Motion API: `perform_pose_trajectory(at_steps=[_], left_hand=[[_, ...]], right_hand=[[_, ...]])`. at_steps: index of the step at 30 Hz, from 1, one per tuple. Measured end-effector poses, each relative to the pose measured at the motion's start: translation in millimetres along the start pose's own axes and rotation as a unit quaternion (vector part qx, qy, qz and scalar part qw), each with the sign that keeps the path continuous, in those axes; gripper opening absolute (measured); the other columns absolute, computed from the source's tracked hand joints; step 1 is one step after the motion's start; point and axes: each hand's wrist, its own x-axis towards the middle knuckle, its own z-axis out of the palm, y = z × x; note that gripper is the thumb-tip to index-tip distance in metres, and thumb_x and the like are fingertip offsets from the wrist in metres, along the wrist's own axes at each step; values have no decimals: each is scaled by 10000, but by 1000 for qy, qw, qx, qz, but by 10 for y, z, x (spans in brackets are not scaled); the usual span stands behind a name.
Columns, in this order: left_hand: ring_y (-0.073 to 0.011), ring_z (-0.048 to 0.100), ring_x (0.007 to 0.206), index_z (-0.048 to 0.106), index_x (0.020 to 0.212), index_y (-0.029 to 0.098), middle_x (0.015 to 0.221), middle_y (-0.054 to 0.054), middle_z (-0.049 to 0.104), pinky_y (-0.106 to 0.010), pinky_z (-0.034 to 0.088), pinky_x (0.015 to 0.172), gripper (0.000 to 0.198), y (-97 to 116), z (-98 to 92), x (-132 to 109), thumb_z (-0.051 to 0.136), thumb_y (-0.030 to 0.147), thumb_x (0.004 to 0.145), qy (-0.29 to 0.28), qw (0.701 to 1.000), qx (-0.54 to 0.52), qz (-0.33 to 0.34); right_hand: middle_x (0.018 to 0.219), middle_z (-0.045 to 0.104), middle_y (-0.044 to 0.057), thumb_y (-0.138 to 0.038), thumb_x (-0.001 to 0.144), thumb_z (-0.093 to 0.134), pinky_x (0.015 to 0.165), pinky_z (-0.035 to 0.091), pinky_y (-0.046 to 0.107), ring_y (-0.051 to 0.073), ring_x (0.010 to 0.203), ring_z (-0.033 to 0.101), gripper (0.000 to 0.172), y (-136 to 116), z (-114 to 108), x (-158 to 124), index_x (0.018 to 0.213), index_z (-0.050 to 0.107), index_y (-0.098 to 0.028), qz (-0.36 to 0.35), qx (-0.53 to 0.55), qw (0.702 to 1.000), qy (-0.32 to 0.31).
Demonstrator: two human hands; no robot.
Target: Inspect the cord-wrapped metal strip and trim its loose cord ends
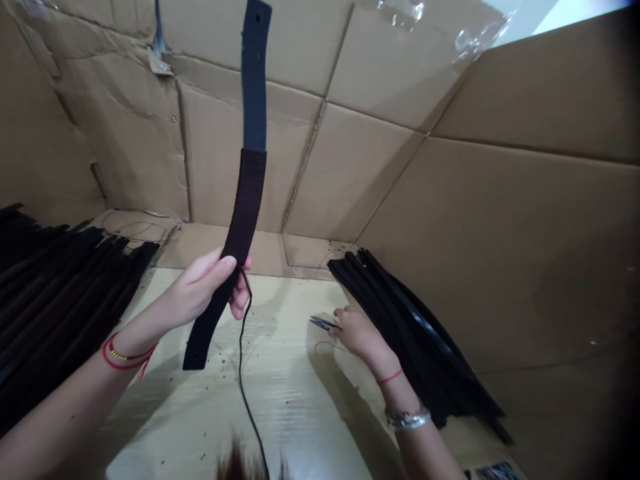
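Note:
My left hand [215, 287] grips a long dark strap [255, 100] near its lower part, thumb in front and fingers behind. The strap stands upright with a slight curve; its middle is wrapped in dark brown cord or fabric [247, 193], and a small hole shows at its top end. From under my fingers a loose dark cord [242, 360] hangs down toward the bottom edge. To the right, my right hand [353, 327] is closed around small thread snips [324, 324], blades pointing left. The snips are apart from the strap and cord.
A pile of black straps [75, 280] lies at the left, and another bundle of black straps [400, 333] at the right. Cardboard walls [370, 173] rise behind and beside the pale work surface [280, 400], which carries small dark scraps.

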Motion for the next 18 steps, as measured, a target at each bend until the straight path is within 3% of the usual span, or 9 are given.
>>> perform_pose_trajectory(at_steps=[4, 7, 10, 13, 15, 17, 18], left_hand=[[-141, 603, 491, 485, 960, 141, 600, -14, 621, -240, 501, 491, 277, -119, 42, -62, 479, 417, 938, -3, 1000, -16, -15], [-124, 567, 469, 457, 963, 156, 582, 6, 592, -232, 486, 472, 276, -167, 87, -87, 445, 431, 946, 5, 999, -33, -17], [-112, 539, 463, 440, 975, 159, 584, 16, 569, -224, 477, 458, 262, -176, 122, -101, 427, 420, 955, 15, 999, -38, -12], [-104, 515, 447, 424, 988, 164, 567, 31, 544, -210, 463, 442, 254, -158, 141, -110, 400, 416, 967, 20, 999, -30, 0], [-102, 509, 436, 420, 994, 166, 558, 36, 538, -201, 451, 433, 255, -139, 147, -119, 388, 419, 973, 17, 1000, -19, 7], [-98, 513, 439, 424, 996, 165, 565, 34, 544, -194, 443, 438, 254, -123, 149, -133, 383, 415, 980, 13, 1000, -2, 13], [-94, 514, 442, 429, 1000, 163, 569, 34, 548, -190, 440, 443, 255, -119, 147, -142, 382, 413, 984, 12, 1000, 8, 16]], right_hand=[[905, 587, 59, -148, 844, 619, 838, 434, 375, 201, 893, 559, 79, 235, 316, -48, 782, 573, -132, 13, 53, 997, 59], [794, 546, 42, -145, 802, 636, 804, 427, 373, 197, 820, 540, 167, 268, 348, 19, 702, 503, -143, -7, 125, 989, 81], [721, 525, 45, -231, 840, 590, 715, 422, 351, 214, 739, 533, 215, 101, 226, 28, 698, 431, -203, -59, 232, 967, 90], [706, 536, 7, -352, 952, 414, 615, 448, 320, 177, 607, 547, 160, -324, 36, -179, 870, 347, -231, -123, 351, 926, 60], [797, 575, -4, -380, 990, 323, 512, 432, 266, 142, 551, 564, 137, -687, -88, -425, 1012, 267, -257, -165, 436, 885, 10], [791, 567, -22, -339, 977, 436, 470, 359, 216, 98, 494, 492, 283, -1034, -184, -681, 1159, 227, -279, -213, 616, 750, -114], [758, 555, -35, -301, 972, 476, 482, 318, 200, 74, 492, 431, 400, -1183, -215, -788, 1259, 199, -280, -215, 654, 711, -143]])
